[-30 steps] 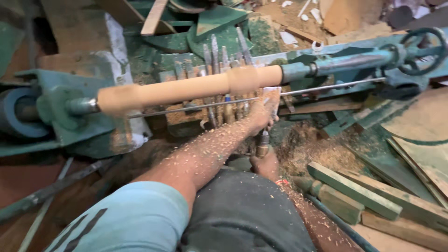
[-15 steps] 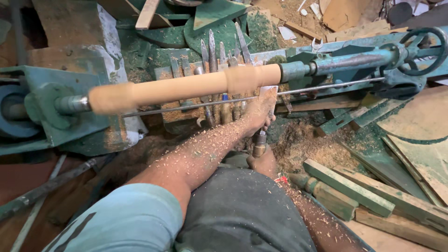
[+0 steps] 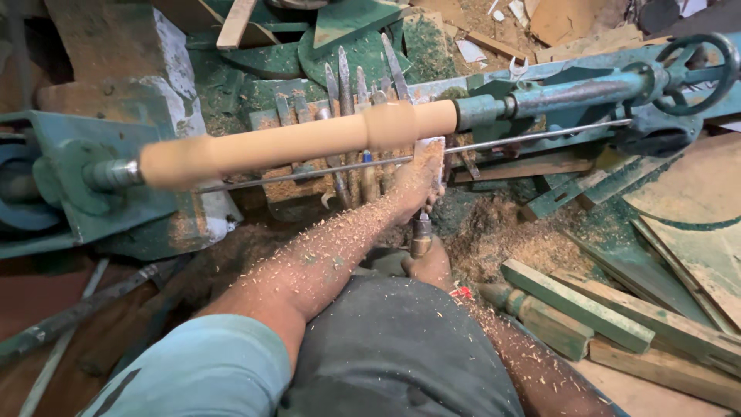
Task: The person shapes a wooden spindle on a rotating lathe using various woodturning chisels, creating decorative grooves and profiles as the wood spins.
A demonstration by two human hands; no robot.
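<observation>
the green metal lathe [image 3: 85, 185] carries a long pale wooden spindle [image 3: 301, 139], blurred with spin, just above the left hand [image 3: 413, 185]. that hand is closed around a turning chisel [image 3: 429, 154], pressing its tip up to the wood. the right hand [image 3: 428, 262], below and behind, grips the chisel's wooden handle [image 3: 421, 232]. shaping seems under way; the next pass likely calls for steady pressure. no container shows, only loose sawdust [image 3: 502, 239] right of the hands.
</observation>
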